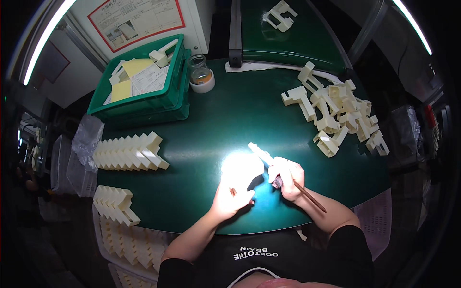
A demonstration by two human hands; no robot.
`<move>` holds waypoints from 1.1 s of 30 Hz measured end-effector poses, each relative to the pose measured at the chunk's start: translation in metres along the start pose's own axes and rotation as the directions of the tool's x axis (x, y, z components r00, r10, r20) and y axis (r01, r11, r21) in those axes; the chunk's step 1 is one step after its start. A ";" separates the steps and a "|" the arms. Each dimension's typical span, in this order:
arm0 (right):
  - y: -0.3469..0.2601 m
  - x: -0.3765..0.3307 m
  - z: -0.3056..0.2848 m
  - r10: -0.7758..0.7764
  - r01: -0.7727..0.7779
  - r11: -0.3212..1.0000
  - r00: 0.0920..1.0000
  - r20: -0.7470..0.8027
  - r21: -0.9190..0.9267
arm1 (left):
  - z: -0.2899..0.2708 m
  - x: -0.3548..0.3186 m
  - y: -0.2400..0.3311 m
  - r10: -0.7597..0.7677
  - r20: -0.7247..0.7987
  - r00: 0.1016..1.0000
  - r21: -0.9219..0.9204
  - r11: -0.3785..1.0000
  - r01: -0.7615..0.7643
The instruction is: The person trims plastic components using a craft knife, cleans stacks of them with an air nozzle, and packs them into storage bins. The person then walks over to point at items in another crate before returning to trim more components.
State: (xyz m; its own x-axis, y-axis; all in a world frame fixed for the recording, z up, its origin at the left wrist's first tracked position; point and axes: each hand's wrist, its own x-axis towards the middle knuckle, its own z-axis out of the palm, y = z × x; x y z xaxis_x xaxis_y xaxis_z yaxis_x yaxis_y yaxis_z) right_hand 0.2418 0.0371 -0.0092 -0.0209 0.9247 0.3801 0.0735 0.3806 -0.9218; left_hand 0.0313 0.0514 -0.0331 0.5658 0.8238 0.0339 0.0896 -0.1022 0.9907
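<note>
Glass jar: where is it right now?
In the head view, the glass jar is upper left of centre, in a round white base just right of the green bin holding papers.

At the desk's (206, 125) far left I can see a green crate (144, 108) holding papers (150, 79), and just beside it a glass jar (197, 65) on a white round base (204, 87). A red-bordered notice (137, 19) is up behind; a crumpled clear bag (88, 141) sits nearer, left. Light tubes (42, 38) glow at both sides.
</note>
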 end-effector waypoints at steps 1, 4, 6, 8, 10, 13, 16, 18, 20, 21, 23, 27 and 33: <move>-0.002 0.005 0.005 -0.177 0.178 0.984 0.978 -0.112 -0.004 | 0.003 0.000 0.005 -0.094 -0.001 0.996 -0.231 0.969 0.091; -0.007 0.001 -0.003 0.074 -0.078 0.985 0.997 0.035 0.154 | -0.001 0.000 0.017 -0.243 0.068 0.968 -0.488 0.838 0.244; -0.005 -0.002 -0.005 0.156 -0.170 0.963 0.984 0.082 0.209 | -0.002 -0.001 0.004 -0.220 0.165 0.961 -0.469 0.840 0.273; 0.004 -0.001 -0.004 0.054 -0.167 0.728 0.981 0.187 0.665 | 0.005 0.004 0.011 -0.265 0.093 0.960 -0.527 0.805 0.273; 0.018 -0.008 -0.003 0.242 -0.298 0.423 0.947 0.211 0.856 | 0.011 0.007 0.006 -0.043 -0.307 0.951 -0.088 0.996 0.017; -0.002 0.005 -0.008 0.118 -0.085 0.967 0.985 -0.123 0.242 | 0.010 0.010 0.007 0.268 -0.451 0.852 0.362 0.927 -0.100; -0.005 0.009 -0.004 -0.021 0.040 0.892 0.999 0.046 -0.451 | 0.010 0.011 0.009 0.449 -0.400 0.799 0.583 0.797 -0.156; -0.014 0.010 0.002 -0.037 0.051 0.893 0.999 0.039 -0.448 | 0.009 0.010 0.009 0.481 -0.382 0.789 0.616 0.769 -0.171; -0.017 0.010 0.003 -0.047 0.068 0.877 0.997 0.056 -0.476 | 0.009 0.010 0.011 0.473 -0.391 0.789 0.602 0.780 -0.169; -0.012 0.009 0.003 -0.077 0.086 0.874 0.996 0.039 -0.479 | 0.009 0.010 0.011 0.462 -0.400 0.792 0.588 0.792 -0.165; -0.018 0.011 0.003 -0.077 0.087 0.860 0.996 0.042 -0.503 | 0.008 0.007 0.008 0.460 -0.407 0.789 0.574 0.801 -0.171; -0.023 0.012 0.004 -0.074 0.084 0.857 0.996 0.041 -0.509 | 0.006 0.007 0.005 0.529 -0.377 0.760 0.562 0.783 -0.267; -0.029 0.015 0.000 -0.042 0.054 0.877 0.998 0.037 -0.478 | 0.008 0.009 0.005 0.558 -0.390 0.733 0.557 0.776 -0.296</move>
State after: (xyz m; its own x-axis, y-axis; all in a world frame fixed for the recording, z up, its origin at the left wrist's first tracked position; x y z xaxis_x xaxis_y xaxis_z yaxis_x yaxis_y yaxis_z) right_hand 0.2390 0.0396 0.0233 -0.0608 0.9077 0.4152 0.5395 0.3798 -0.7515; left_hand 0.0433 0.0536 -0.0293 0.1452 0.7636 0.6291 0.3585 -0.6333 0.6859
